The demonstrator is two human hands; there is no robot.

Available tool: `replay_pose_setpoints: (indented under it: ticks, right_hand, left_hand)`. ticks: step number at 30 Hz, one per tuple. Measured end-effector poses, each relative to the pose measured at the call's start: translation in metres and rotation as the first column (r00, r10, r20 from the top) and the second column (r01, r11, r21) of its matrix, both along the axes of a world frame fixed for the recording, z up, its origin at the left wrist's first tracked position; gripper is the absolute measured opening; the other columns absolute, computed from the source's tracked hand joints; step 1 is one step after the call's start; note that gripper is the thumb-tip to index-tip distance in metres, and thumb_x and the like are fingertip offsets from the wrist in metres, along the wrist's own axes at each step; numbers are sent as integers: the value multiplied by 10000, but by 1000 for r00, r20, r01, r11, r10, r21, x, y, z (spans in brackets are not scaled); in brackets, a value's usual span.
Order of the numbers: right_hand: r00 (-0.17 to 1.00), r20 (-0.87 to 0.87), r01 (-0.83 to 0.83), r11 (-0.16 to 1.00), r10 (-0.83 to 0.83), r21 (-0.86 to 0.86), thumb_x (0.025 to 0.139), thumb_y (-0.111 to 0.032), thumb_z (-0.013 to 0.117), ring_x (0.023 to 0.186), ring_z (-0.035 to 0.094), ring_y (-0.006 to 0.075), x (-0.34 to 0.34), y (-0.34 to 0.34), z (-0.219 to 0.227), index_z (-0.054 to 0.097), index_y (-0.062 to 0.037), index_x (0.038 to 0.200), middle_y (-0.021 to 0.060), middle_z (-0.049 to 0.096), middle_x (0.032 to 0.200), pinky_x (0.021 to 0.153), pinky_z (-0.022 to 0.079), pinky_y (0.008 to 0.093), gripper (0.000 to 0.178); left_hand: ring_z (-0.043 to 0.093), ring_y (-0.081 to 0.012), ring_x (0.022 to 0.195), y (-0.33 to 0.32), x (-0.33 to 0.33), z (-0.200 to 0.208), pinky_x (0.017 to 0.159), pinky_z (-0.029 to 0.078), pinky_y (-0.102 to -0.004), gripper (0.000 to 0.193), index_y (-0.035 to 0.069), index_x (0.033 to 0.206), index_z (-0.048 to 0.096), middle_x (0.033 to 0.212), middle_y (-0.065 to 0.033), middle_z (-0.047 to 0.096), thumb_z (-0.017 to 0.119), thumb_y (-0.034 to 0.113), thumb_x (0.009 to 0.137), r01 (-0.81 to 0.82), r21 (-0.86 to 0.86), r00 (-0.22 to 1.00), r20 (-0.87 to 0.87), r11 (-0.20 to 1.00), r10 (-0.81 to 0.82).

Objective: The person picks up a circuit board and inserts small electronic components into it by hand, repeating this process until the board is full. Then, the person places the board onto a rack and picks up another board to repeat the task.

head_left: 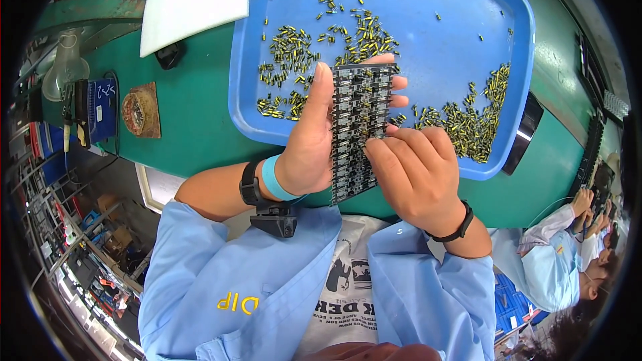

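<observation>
My left hand (304, 144) holds a dark panel of small circuit boards (351, 113) upright before me, thumb along its left edge and fingertips showing past its right edge. Rows of small parts cover the panel's face. My right hand (418, 170) is closed at the panel's right side, thumb and forefinger pinched against it; whatever lies between those fingertips is hidden. Beyond both hands lies a blue tray (246, 110). Loose small capacitors with yellow-green and black bodies and thin leads (289, 50) are heaped in it, with another pile of capacitors (491, 117) at the right.
The tray stands on a green table (200, 117). A white foam sheet (194, 3) overlaps its left corner. Farther left are a round object on a brown piece (140, 112), a blue box (101, 110) and a glass flask-like vessel (65, 67). Co-workers (552, 271) sit at the right.
</observation>
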State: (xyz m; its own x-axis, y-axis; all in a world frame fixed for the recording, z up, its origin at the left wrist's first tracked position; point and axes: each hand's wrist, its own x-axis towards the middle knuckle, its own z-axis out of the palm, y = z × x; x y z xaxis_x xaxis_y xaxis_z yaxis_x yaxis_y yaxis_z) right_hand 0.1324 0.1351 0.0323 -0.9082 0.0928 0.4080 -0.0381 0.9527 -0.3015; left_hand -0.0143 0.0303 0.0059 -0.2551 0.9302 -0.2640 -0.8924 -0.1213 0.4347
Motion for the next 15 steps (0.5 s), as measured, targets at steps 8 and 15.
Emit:
replay_pose_setpoints:
  ticks: [8, 15]
  right_hand:
    - [1000, -22, -6, 1000, 6, -7, 794, -37, 796, 873, 707, 232, 0, -1, -1, 714, -36, 1033, 58, 699, 887, 705, 474, 369, 253]
    - [998, -67, -14, 999, 10, -46, 803, -48, 810, 874, 709, 240, -2, -3, -3, 725, -33, 1032, 60, 707, 892, 691, 475, 365, 244]
  left_hand:
    - [588, -248, 1341, 0, 2, 4, 1130, 517, -422, 944, 23, 1658, 289, 1505, -152, 570, 180, 755, 1071, -11, -30, 999, -38, 999, 10]
    - [585, -245, 1343, 0, 4, 4, 1133, 515, -411, 967, 24, 1659, 283, 1497, -150, 574, 185, 775, 1059, -2, -28, 998, -55, 1000, 0]
